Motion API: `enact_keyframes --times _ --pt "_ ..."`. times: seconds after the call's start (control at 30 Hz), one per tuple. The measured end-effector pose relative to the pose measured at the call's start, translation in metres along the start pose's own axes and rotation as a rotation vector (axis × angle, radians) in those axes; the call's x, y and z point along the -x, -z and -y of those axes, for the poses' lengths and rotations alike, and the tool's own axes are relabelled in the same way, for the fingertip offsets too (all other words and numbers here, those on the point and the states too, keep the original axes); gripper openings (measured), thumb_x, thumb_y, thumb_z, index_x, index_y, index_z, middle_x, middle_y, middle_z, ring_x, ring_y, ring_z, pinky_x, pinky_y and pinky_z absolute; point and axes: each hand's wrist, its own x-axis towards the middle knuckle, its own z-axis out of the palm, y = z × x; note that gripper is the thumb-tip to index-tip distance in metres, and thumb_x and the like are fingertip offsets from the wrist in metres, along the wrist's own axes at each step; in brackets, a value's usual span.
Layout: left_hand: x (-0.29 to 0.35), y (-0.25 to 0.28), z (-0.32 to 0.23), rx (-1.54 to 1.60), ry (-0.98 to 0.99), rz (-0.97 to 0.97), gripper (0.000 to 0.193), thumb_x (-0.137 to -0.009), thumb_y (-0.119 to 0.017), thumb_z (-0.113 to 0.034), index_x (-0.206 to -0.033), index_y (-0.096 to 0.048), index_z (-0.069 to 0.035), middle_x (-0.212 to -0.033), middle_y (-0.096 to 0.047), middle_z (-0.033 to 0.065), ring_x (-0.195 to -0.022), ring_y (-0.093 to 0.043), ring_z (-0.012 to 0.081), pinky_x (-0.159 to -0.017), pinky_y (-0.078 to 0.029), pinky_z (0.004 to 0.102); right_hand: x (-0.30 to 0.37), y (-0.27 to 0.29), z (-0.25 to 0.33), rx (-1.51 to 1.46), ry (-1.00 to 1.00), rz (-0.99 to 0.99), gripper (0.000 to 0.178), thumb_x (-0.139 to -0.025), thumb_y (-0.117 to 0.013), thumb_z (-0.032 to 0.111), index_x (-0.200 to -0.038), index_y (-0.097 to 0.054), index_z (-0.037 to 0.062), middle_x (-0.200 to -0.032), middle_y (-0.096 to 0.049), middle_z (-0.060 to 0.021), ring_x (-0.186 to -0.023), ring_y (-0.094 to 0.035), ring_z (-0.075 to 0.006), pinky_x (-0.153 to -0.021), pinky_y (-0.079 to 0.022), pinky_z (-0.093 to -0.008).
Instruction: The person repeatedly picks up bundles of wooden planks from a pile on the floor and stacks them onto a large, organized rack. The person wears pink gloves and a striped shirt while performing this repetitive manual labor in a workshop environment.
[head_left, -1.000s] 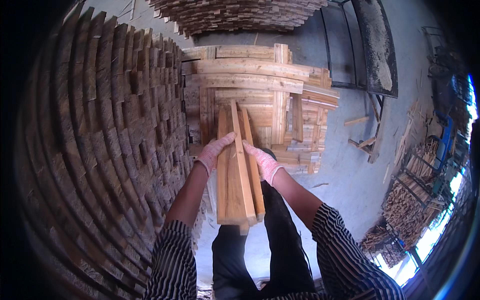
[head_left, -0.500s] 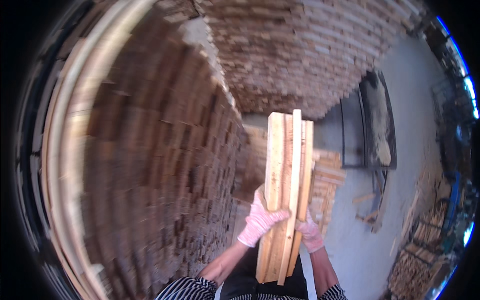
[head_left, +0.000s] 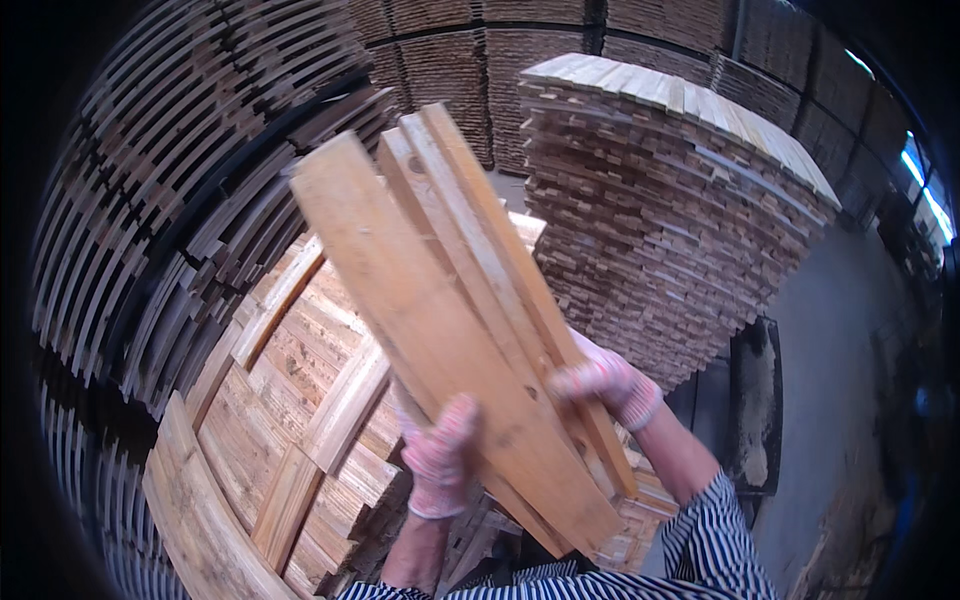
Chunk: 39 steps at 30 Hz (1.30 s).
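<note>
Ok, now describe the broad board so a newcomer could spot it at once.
Find the tall, pale-topped stack at upper right. Left of it, the left hand and right hand hold several boards together. The broad board is on the left-hand side, its wide flat face unlike the narrower boards beside it.

Pink-and-white knit gloves [head_left: 440, 455] with snug cuffs [head_left: 645, 408], loose sleeves [head_left: 715, 530] in dark and white stripes.

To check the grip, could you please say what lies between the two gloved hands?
The head view shows several wooden boards between the left hand and the right hand.
</note>
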Motion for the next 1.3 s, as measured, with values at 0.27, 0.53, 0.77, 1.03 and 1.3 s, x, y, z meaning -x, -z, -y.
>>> enact_keyframes --times 0.27,0.53,0.77,1.03,1.3 --pt "-0.088 0.017 -0.039 0.302 -0.149 -0.343 0.046 -0.088 -0.073 -0.022 -0.128 -0.061 -0.003 -0.118 -0.069 0.0118 -0.108 -0.068 0.0250 -0.099 -0.056 0.0420 -0.180 -0.003 0.049 0.173 -0.144 0.133 0.097 -0.080 -0.080 0.013 -0.159 -0.025 0.0019 -0.142 -0.055 -0.0170 -0.123 -0.060 -0.0241 -0.105 -0.049 -0.0367" --pt "-0.084 0.059 -0.072 0.420 -0.272 -0.237 0.077 -0.093 -0.066 -0.053 -0.146 -0.045 -0.003 -0.127 -0.064 0.0203 -0.114 -0.067 0.0302 -0.097 -0.059 0.0455 -0.351 0.012 0.050 1.587 -0.233 -0.003 0.107 -0.067 -0.082 0.045 -0.153 -0.033 0.0039 -0.128 -0.063 -0.0270 -0.117 -0.064 -0.0378 -0.102 -0.049 -0.0431" --pt "-0.017 0.130 -0.133 0.645 -0.421 -0.034 0.088 -0.087 -0.059 -0.071 -0.141 -0.052 -0.002 -0.124 -0.066 0.0234 -0.099 -0.071 0.0299 -0.082 -0.063 0.0448 -0.362 0.029 0.024 1.844 -0.188 0.101 0.105 -0.078 -0.073 0.061 -0.154 -0.034 0.0003 -0.142 -0.053 -0.0270 -0.128 -0.057 -0.0371 -0.102 -0.050 -0.0421" --pt "0.118 0.237 -0.229 0.332 -0.336 -0.398 0.088 -0.087 -0.058 -0.073 -0.139 -0.055 -0.002 -0.120 -0.068 0.0226 -0.097 -0.071 0.0299 -0.083 -0.062 0.0442 -0.324 -0.100 -0.018 1.807 0.300 0.166 0.067 -0.086 -0.069 0.043 -0.141 -0.046 0.0108 -0.117 -0.065 -0.0275 -0.114 -0.063 -0.0447 -0.093 -0.052 -0.0544" --pt "0.162 0.355 -0.232 0.223 0.066 -0.557 0.088 -0.087 -0.057 -0.075 -0.137 -0.057 -0.002 -0.117 -0.069 0.0217 -0.096 -0.072 0.0300 -0.083 -0.062 0.0437 -0.279 -0.302 -0.148 1.559 0.029 0.202 0.063 -0.085 -0.059 0.046 -0.133 -0.052 0.0070 -0.125 -0.061 -0.0294 -0.113 -0.064 -0.0433 -0.093 -0.051 -0.0547"
